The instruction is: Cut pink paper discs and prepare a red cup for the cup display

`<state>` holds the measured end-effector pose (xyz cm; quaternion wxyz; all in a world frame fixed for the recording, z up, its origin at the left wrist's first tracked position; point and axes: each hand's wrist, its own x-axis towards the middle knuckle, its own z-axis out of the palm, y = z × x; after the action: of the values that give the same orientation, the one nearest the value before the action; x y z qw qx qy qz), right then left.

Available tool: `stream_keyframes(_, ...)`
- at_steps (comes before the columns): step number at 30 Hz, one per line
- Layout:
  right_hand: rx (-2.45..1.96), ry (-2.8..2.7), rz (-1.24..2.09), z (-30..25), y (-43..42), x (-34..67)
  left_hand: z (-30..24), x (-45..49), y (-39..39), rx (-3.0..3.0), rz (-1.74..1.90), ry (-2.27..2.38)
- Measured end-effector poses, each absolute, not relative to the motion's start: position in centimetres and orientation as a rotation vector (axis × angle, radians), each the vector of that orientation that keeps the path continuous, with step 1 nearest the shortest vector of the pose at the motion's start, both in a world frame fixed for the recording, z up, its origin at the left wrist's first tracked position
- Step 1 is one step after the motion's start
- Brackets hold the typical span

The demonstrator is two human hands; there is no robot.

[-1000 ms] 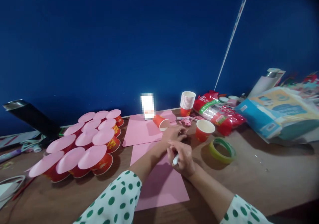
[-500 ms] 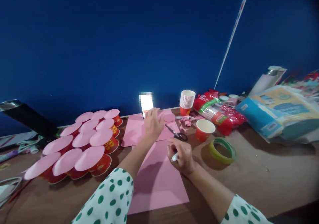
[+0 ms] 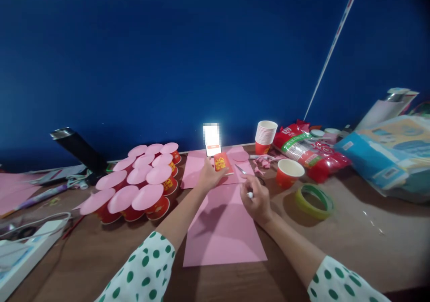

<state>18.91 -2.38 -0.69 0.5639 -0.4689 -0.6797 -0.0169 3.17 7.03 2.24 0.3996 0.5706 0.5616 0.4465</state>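
Red-walled w/ yellow print: the held cup (image 3: pixel 221 162), pinched by its side in the L hand (image 3: pixel 208 179), fingers closed round it. It was raised just above the far pink sheet (image 3: pixel 193 172) at the back of the desk (image 3: pixel 352 243), in front of a lit phone (image 3: pixel 211 140). The R hand (image 3: pixel 258 201) was closed on a white pen (image 3: pixel 250 195), over the top edge of the near pink sheet (image 3: pixel 223 235). Scissors (image 3: pixel 244 172) lay just beyond its knuckles, tips near the held cup.

Handling, as judged: a thin paper wall dents easily, so a light pinch, thumb opp. fingers, seemed best; a hard squeeze would put the rim out of round. The pen hand was better planted on the near sheet, which could slide on the smooth wood. The scissor tips were worth minding.

Appearance of cup: small, tapered, paper, w/ a pale edge at its lower end. Whether the mouth faced down or sideways could not be told. It matched:
- the group of red cups capped w/ pink discs (image 3: pixel 144 183) to the left
- the white-lined stack (image 3: pixel 265 136) to the right
- the single open cup (image 3: pixel 289 173) to the right

Also on the desk: green tape roll (image 3: pixel 314 201), red cup packet (image 3: pixel 309 152), loose pink disc (image 3: pixel 240 156).
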Motion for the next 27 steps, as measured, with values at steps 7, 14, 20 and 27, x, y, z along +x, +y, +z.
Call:
stream_keyframes(7, -1.158, -1.415, 0.271, -0.4, -2.0, 18.5, 2.0, 1.5, 3.6, 1.233, 1.232, 1.234)
stream_keyframes(14, -1.106, -1.459, 0.604, -1.6, -2.4, 17.0, 2.2, -0.8, 0.9, 0.754, 1.309, 0.785)
stream_keyframes(20, -1.118, -1.57, 0.669, -1.6, -3.5, 16.1, 0.6, -0.3, 0.7, 0.722, 1.364, 0.746)
stream_keyframes(27, -1.114, -1.658, 0.666, -1.8, -3.4, 16.1, 0.3, -1.1, 0.4, 0.67, 1.315, 0.715)
